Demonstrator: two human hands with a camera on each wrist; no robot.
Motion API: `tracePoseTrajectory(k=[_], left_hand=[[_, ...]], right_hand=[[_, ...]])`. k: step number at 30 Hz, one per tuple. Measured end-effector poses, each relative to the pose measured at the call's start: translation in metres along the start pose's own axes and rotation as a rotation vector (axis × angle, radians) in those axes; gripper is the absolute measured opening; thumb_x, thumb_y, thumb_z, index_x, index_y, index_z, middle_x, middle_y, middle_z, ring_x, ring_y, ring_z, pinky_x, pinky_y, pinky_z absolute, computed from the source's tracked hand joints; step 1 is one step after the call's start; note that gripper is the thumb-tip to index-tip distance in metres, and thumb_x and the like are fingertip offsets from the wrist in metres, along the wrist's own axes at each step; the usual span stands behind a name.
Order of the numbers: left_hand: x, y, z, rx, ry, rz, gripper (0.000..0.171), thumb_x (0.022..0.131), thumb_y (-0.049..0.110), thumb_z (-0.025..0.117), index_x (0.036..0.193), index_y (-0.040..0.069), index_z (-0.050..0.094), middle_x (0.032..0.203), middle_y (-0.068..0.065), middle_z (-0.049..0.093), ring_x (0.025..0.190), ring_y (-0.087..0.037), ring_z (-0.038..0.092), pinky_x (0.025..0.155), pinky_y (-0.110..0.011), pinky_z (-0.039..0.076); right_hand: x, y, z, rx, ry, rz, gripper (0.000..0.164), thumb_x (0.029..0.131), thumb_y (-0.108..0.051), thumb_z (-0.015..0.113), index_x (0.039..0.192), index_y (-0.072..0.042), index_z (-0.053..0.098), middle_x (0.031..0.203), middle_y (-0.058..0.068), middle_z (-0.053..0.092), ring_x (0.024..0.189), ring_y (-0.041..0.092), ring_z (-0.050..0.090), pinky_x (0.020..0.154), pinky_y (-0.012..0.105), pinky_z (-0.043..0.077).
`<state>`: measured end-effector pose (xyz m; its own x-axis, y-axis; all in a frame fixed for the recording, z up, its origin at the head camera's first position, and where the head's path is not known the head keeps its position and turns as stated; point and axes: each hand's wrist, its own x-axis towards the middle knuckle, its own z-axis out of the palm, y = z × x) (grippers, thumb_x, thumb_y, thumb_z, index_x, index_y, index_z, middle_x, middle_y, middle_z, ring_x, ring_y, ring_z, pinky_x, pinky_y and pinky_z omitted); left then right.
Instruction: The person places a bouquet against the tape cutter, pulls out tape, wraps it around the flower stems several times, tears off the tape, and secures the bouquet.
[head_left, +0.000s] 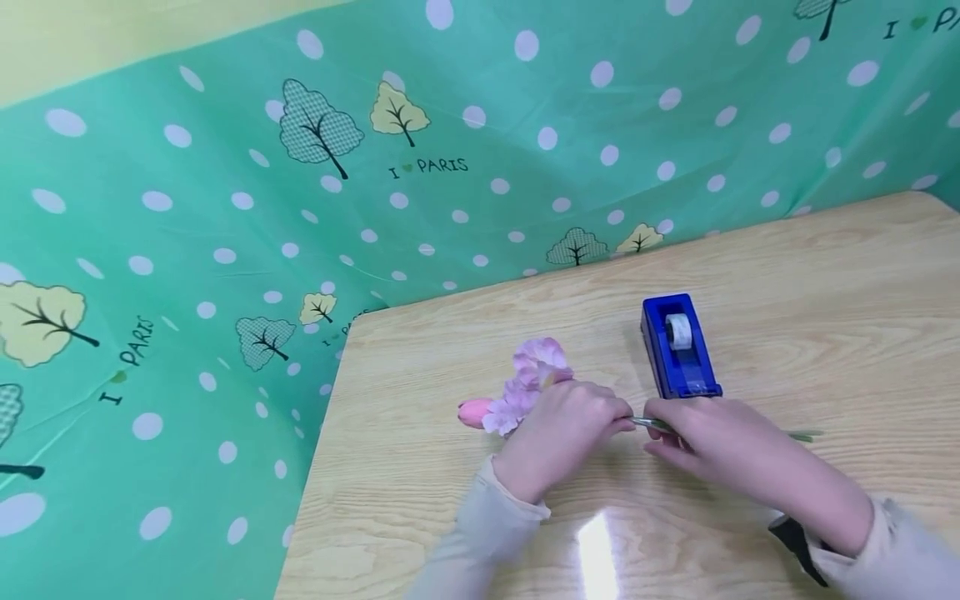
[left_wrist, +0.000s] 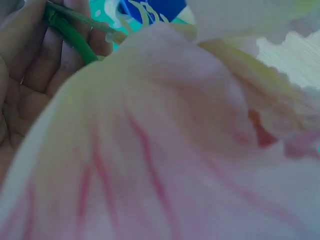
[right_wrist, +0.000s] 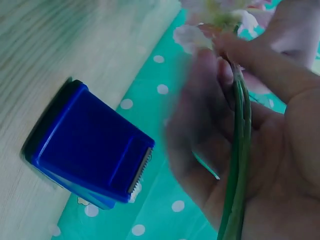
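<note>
My left hand [head_left: 558,429] grips a small bunch of artificial flowers [head_left: 517,398] by the stems, just below the blossoms. A pink bud [head_left: 474,413] points left beside ruffled lilac-pink petals. Pale petals with red veins [left_wrist: 150,150] fill much of the left wrist view. Farther along the stems, my right hand [head_left: 716,429] pinches them between thumb and fingers. Green stems [right_wrist: 237,150] run across the right palm, and some of its fingers are blurred. Beyond the right hand stands a blue tape dispenser [head_left: 696,362] with a white roll of tape [head_left: 679,332]; its toothed cutting edge [right_wrist: 140,170] faces the hands.
Both hands are above a light wooden table [head_left: 405,483]. A green dotted cloth [head_left: 420,208] with printed trees hangs along the table's back and left. Bright light reflects off the front of the tabletop. A black band [head_left: 798,546] shows at the right wrist.
</note>
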<state>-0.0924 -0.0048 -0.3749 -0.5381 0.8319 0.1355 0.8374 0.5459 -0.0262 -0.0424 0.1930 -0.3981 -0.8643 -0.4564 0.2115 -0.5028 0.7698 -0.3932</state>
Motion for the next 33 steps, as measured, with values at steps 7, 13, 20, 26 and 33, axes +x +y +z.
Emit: tracePoseTrajectory(k=[7, 13, 20, 26, 33], left_hand=[[-0.004, -0.008, 0.002, 0.019, -0.015, -0.015, 0.02, 0.096, 0.04, 0.061, 0.094, 0.027, 0.077, 0.082, 0.017, 0.07, 0.071, 0.003, 0.062, 0.074, -0.021, 0.048], [-0.009, -0.011, 0.004, -0.041, -0.001, -0.021, 0.019, 0.097, 0.036, 0.062, 0.098, 0.026, 0.077, 0.086, 0.015, 0.072, 0.077, 0.002, 0.065, 0.074, -0.016, 0.048], [-0.019, -0.014, 0.012, -0.082, 0.011, -0.026, 0.019, 0.096, 0.037, 0.063, 0.098, 0.026, 0.078, 0.088, 0.017, 0.073, 0.081, 0.005, 0.066, 0.08, -0.017, 0.046], [-0.021, -0.014, 0.013, -0.088, -0.032, -0.021, 0.015, 0.092, 0.034, 0.07, 0.101, 0.025, 0.077, 0.093, 0.015, 0.074, 0.083, 0.005, 0.066, 0.084, -0.021, 0.048], [-0.021, -0.017, 0.011, -0.018, -0.04, -0.023, 0.012, 0.088, 0.032, 0.073, 0.097, 0.025, 0.077, 0.089, 0.015, 0.073, 0.081, 0.001, 0.066, 0.085, -0.023, 0.05]], right_hand=[[0.006, -0.008, 0.005, -0.09, 0.046, 0.025, 0.019, 0.092, -0.025, 0.071, 0.078, -0.024, 0.058, 0.061, -0.018, 0.041, 0.052, -0.002, 0.034, 0.048, 0.021, 0.031], [0.006, -0.012, 0.007, -0.102, 0.073, -0.002, 0.009, 0.094, -0.029, 0.068, 0.087, -0.023, 0.065, 0.066, -0.02, 0.049, 0.055, -0.005, 0.04, 0.048, 0.021, 0.037], [0.003, -0.012, 0.016, -0.101, 0.108, -0.05, 0.014, 0.097, -0.025, 0.064, 0.083, -0.027, 0.063, 0.067, -0.025, 0.044, 0.055, -0.007, 0.037, 0.049, 0.019, 0.036], [0.003, -0.012, 0.021, -0.102, 0.153, -0.05, 0.016, 0.094, -0.022, 0.068, 0.08, -0.028, 0.061, 0.067, -0.025, 0.042, 0.056, -0.006, 0.036, 0.05, 0.019, 0.035], [0.004, -0.015, 0.021, -0.063, 0.157, -0.024, 0.012, 0.095, -0.021, 0.067, 0.085, -0.028, 0.064, 0.07, -0.026, 0.046, 0.059, -0.008, 0.039, 0.052, 0.02, 0.039]])
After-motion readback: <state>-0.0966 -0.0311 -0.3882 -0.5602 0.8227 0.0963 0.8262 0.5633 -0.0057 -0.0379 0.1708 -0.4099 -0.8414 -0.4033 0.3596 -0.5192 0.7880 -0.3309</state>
